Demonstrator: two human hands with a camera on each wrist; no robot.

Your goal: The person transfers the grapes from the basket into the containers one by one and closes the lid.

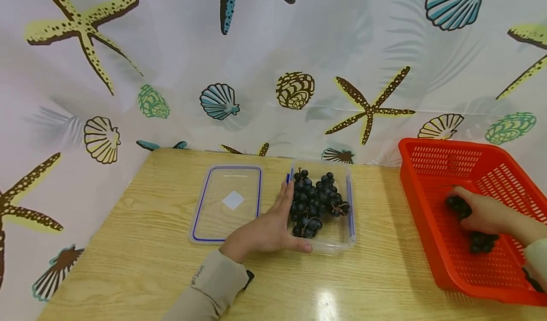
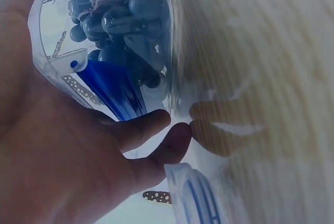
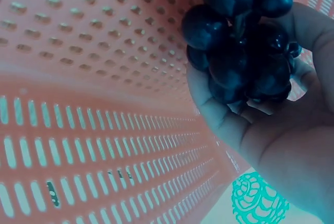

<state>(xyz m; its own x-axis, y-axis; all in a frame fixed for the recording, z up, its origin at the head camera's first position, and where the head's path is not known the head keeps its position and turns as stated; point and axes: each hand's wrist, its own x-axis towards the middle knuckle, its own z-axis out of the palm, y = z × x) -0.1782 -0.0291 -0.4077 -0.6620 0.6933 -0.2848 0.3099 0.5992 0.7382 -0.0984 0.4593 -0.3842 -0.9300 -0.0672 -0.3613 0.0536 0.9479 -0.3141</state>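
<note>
Bunches of dark grapes (image 1: 311, 200) lie in a clear plastic container (image 1: 337, 238) at the middle of the table. Against the container's left and front sides rests my left hand (image 1: 267, 228), its fingers stretched along the wall and the thumb at the near edge. Inside the red basket (image 1: 427, 216), my right hand (image 1: 487, 214) grips a small bunch of dark grapes (image 3: 235, 51), with fingers curled round it in the right wrist view. Another dark bunch (image 1: 483, 242) lies on the basket floor just below that hand.
A clear lid (image 1: 232, 200) with a blue seal lies flat left of the container. More dark fruit (image 1: 532, 279) shows at the basket's near right, partly hidden by the right sleeve. A patterned curtain (image 1: 265, 64) hangs along the table's back edge.
</note>
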